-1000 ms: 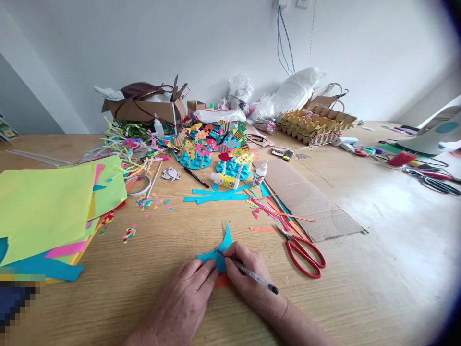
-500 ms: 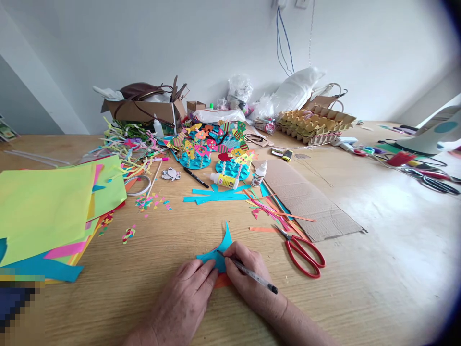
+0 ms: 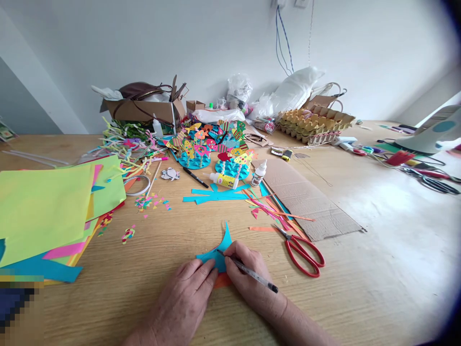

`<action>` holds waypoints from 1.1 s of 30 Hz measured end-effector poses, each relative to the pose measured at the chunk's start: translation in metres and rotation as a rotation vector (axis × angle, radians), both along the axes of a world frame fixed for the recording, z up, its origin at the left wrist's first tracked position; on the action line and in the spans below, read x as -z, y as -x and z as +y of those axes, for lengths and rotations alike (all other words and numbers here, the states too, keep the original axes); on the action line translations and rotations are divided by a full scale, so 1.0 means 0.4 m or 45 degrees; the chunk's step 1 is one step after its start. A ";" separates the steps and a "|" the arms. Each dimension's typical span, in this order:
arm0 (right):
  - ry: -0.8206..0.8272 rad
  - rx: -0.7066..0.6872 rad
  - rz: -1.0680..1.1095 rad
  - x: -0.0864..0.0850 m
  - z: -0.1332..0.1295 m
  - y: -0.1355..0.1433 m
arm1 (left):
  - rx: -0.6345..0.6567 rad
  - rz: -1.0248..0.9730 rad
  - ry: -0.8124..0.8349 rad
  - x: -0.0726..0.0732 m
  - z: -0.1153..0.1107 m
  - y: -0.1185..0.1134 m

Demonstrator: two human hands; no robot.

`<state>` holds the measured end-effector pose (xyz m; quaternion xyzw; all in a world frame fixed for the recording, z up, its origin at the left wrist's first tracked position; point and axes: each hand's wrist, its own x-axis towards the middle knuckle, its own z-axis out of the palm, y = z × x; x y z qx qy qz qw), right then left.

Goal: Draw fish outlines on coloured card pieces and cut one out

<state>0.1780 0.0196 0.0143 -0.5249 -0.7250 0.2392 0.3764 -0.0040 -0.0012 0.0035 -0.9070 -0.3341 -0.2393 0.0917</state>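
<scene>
1. Head view, the hands: the right hand (image 3: 248, 275) grips a pen (image 3: 258, 278), its tip at the blue paper piece (image 3: 224, 245). The left hand (image 3: 187, 294) lies spread, palm down, fingertips pressing the same piece.
2. Head view, the work: the blue paper piece rests on the desk (image 3: 118, 307) between and just beyond the hands — one pointed end facing away from the person — with orange paper (image 3: 222, 280) showing below it.
3. Head view, around them: red-handled scissors (image 3: 306, 257) lie right of the right hand, near a cardboard sheet (image 3: 306, 202); coloured sheets (image 3: 43, 211) are stacked at far left.
</scene>
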 end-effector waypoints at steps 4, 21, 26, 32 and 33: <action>0.002 0.000 -0.017 0.002 -0.001 0.000 | -0.007 -0.004 0.001 -0.002 -0.001 -0.002; -0.051 -0.004 0.008 -0.003 -0.002 -0.001 | 0.017 0.020 0.016 0.002 0.002 0.004; -0.042 -0.004 0.020 -0.006 -0.002 0.000 | 0.003 0.029 0.010 0.003 0.000 0.002; -0.037 0.008 -0.015 0.002 0.000 -0.002 | -0.016 0.020 0.007 -0.002 0.000 -0.005; -0.033 0.009 -0.020 0.002 0.001 -0.002 | -0.014 0.028 0.013 -0.002 0.000 -0.004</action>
